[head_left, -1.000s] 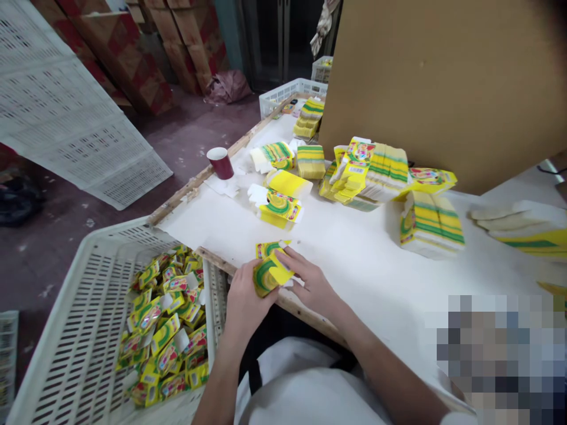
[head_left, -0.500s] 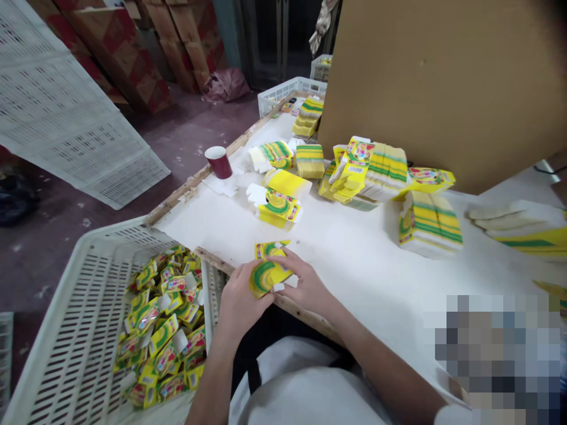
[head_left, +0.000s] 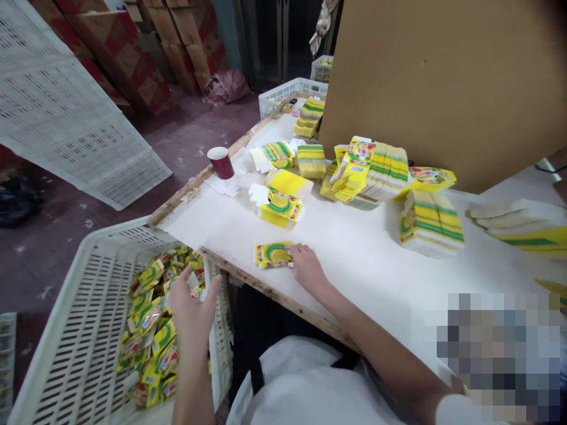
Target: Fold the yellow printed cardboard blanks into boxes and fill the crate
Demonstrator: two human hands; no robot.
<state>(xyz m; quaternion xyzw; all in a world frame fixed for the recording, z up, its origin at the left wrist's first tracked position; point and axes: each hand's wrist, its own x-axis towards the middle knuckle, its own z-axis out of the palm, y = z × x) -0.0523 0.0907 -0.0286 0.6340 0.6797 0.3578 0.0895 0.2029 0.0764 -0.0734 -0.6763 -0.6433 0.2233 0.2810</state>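
Note:
My left hand (head_left: 192,304) is over the near side of the white plastic crate (head_left: 88,289), fingers and thumb spread, nothing seen in it. Beneath it lies a heap of small yellow-and-green cartons (head_left: 153,336). My right hand (head_left: 306,267) rests at the table's near edge with its fingers closed on the right end of a flat yellow carton (head_left: 272,255). Farther in, some loose yellow cartons (head_left: 281,203) lie together, one with white flaps sticking out.
A dark red cup (head_left: 221,163) stands by the table's left edge. Stacks of flat yellow cartons (head_left: 385,168) sit at the back, before a large cardboard sheet (head_left: 434,82). Wooden strips (head_left: 266,289) edge the white table. Tilted white crates (head_left: 75,112) rise at left.
Both hands held a yellow carton together before. My left hand has moved left over the crate and opened, without the carton. My right hand has shifted onto the flat carton on the table.

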